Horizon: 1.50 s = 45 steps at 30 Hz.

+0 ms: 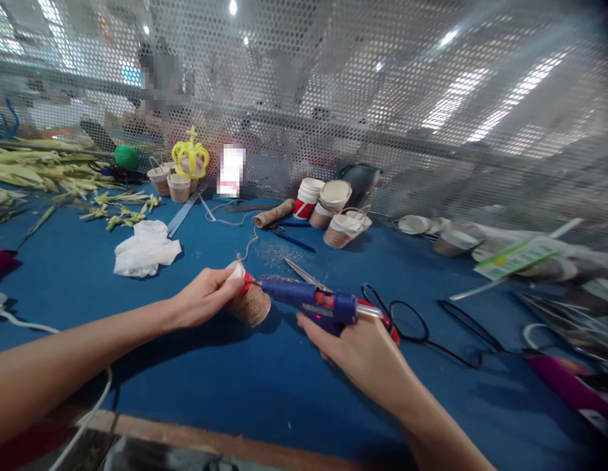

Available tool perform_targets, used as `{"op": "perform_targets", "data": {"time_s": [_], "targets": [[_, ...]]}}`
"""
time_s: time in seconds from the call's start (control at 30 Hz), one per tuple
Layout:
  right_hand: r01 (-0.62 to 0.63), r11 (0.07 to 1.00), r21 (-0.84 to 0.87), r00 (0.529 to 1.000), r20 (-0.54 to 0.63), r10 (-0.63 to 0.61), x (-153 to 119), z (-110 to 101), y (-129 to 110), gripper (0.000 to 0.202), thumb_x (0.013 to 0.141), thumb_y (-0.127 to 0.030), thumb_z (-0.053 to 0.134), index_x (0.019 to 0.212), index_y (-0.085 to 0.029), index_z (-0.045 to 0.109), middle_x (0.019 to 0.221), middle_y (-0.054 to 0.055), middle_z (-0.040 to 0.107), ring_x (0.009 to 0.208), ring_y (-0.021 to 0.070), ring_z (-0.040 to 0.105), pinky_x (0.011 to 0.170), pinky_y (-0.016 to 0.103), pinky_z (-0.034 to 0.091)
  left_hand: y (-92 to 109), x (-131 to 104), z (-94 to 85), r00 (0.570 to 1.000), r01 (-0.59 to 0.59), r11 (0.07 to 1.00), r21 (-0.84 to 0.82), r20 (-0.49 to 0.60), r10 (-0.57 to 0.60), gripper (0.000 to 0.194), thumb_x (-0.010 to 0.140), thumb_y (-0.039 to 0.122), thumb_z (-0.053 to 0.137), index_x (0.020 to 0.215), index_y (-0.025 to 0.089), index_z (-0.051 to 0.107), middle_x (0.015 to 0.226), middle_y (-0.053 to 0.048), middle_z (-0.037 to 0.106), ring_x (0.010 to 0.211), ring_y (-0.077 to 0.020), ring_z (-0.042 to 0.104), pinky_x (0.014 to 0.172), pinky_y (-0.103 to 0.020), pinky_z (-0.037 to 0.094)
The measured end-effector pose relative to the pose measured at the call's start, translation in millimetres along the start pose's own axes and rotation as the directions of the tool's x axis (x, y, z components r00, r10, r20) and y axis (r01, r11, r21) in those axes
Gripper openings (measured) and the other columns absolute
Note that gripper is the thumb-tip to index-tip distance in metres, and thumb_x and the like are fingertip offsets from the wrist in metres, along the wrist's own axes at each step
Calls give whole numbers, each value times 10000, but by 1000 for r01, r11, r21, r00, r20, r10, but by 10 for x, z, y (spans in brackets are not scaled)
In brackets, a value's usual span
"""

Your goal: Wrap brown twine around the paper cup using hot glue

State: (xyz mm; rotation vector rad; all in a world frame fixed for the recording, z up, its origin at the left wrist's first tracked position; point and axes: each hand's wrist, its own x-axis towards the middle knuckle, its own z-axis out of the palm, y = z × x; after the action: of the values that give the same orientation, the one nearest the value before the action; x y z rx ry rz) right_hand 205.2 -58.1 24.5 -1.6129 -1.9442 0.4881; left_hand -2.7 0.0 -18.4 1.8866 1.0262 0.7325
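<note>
My left hand point(203, 297) is closed on a small paper cup point(253, 306), tilted on its side. Twine is wound round part of the cup, and a red and white part shows by my fingers. From the cup a loose strand of twine point(253, 245) runs back to a twine roll point(274, 214). In my right hand point(357, 347) is a blue hot glue gun point(311, 299), with a small red light glowing on it. Its nozzle points left and meets or nearly meets the cup's red part. Scissors point(304, 269) lie just behind the glue gun, partly hidden.
Several twine-wrapped cups point(339, 230) and a red and white cup stack point(308, 198) stand at the back. A white tissue point(145, 250), a yellow crown point(190, 157) and dried husks point(43, 170) lie left. A black cord point(431, 340) trails right. Behind rises a perforated metal screen point(284, 85).
</note>
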Motion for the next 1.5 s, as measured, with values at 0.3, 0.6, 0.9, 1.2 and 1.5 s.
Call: {"op": "perform_targets", "data": {"time_s": [0.3,0.6,0.9,1.2,1.5], "targets": [[-76,997,-9,995,59,76,-19,-17,-12,201,720,-299,521,574,-163,545,385,-36,488,345,100,468,363,210,376,-17,4,-10,999,-42,999,4,11,42,415,851,366,302,895,90,609,745,-22,591,672,-137,504,610,-218,396],[-135,986,99,984,130,121,-19,-59,-58,195,723,-291,524,590,-152,551,381,-40,484,326,89,475,329,180,379,1,-11,-9,999,-38,999,11,22,38,416,850,369,305,871,86,609,674,-1,542,611,-116,459,561,-201,365],[-141,986,84,985,114,131,5,-72,-1,214,729,-336,523,631,-152,570,365,-48,476,319,95,483,329,181,391,-23,-21,-12,999,-41,999,34,13,40,418,841,375,302,858,83,601,684,-11,561,636,-137,487,590,-221,406],[-87,993,82,991,106,78,8,-58,-10,205,740,-301,514,591,-162,538,381,-46,488,329,89,483,341,181,388,-11,-25,-9,999,-31,999,24,10,31,425,837,384,308,872,82,604,711,-28,582,661,-154,505,605,-243,423],[15,1000,27,995,97,-17,-58,-40,-47,210,737,-262,501,543,-189,470,380,-55,474,341,86,441,354,203,363,10,-18,-3,999,-41,999,-14,10,41,410,834,376,325,927,104,618,773,-37,616,699,-160,525,626,-235,426]]}}
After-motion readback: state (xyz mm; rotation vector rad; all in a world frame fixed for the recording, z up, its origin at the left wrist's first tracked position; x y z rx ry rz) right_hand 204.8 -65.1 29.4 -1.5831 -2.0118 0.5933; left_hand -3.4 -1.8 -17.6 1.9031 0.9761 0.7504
